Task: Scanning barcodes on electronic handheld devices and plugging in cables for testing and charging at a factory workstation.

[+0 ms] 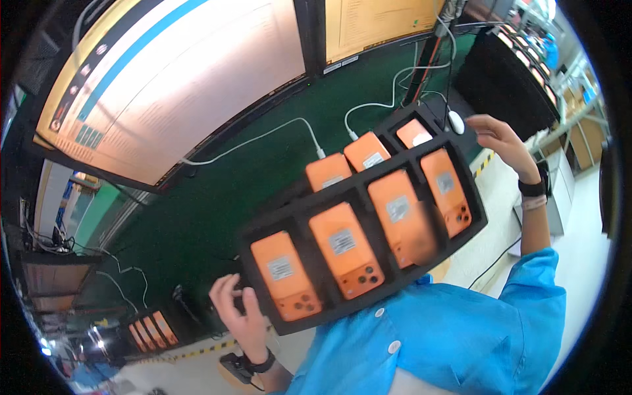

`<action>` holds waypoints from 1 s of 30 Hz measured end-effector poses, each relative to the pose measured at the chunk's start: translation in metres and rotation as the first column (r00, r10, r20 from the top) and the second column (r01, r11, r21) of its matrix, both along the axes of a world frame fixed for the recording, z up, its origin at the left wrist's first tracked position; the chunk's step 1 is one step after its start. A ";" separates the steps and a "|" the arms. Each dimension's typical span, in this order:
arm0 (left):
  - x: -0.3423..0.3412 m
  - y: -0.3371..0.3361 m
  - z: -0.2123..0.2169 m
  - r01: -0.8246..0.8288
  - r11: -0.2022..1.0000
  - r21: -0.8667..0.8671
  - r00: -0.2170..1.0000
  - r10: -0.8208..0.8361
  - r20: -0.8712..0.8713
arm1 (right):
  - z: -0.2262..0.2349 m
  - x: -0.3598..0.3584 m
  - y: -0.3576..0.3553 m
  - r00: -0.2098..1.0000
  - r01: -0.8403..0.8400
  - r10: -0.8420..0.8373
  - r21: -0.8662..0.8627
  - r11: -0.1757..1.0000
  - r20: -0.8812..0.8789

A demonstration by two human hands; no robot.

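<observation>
A black foam tray (342,197) lies tilted in front of my body. Several orange smartphones (342,247) sit back up in its slots, each with a pale label. My left hand (242,316) is beside the tray's left end, fingers apart and curled a little, holding nothing; whether it touches the tray I cannot tell. Past the far right corner, my right hand (503,145) reaches with extended fingers close to a white computer mouse (455,123), without gripping it. A blurred dark patch hides part of one phone. What supports the tray's near side is hidden.
Behind the tray, more orange phones (329,170) sit in a second holder, two joined to a white cable (263,131). A large monitor (184,79) and a second screen (375,26) stand beyond the green tabletop (217,178). Another phone tray (153,331) is at far left.
</observation>
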State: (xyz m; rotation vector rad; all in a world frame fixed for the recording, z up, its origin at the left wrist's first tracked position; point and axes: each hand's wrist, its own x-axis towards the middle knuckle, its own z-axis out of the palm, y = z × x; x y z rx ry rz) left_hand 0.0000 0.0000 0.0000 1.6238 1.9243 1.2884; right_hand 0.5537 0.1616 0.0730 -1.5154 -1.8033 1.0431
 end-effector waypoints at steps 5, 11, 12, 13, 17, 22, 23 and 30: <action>0.059 0.086 0.053 0.129 0.992 0.005 0.985 -0.128 -0.120 | -0.011 -0.118 0.123 0.882 -0.460 0.453 0.031 0.887 0.128; 0.122 0.203 0.006 0.289 0.948 -0.137 0.902 -0.317 -0.293 | -0.078 -0.203 0.165 0.788 -0.509 0.513 -0.109 0.854 0.341; 0.133 0.213 -0.001 0.259 0.932 -0.252 0.926 -0.314 -0.208 | -0.091 -0.205 0.171 0.791 -0.540 0.545 -0.101 0.835 0.278; 0.144 0.223 -0.005 0.231 0.903 -0.361 0.948 -0.293 -0.124 | -0.088 -0.208 0.176 0.787 -0.574 0.578 -0.088 0.814 0.216; 0.148 0.240 -0.003 0.213 0.866 -0.452 0.974 -0.227 0.025 | -0.084 -0.199 0.187 0.867 -0.472 0.492 -0.186 0.862 0.079; 0.142 0.245 -0.014 0.221 0.877 -0.427 0.975 -0.210 0.073 | -0.078 -0.206 0.190 0.867 -0.476 0.496 -0.200 0.856 0.058; 0.142 0.245 -0.013 0.205 0.880 -0.428 0.978 -0.198 0.062 | -0.072 -0.202 0.191 0.867 -0.475 0.495 -0.204 0.856 0.055; 0.141 0.249 -0.008 0.064 0.908 -0.414 0.988 -0.115 -0.100 | -0.082 -0.195 0.192 0.875 -0.478 0.482 -0.216 0.851 -0.040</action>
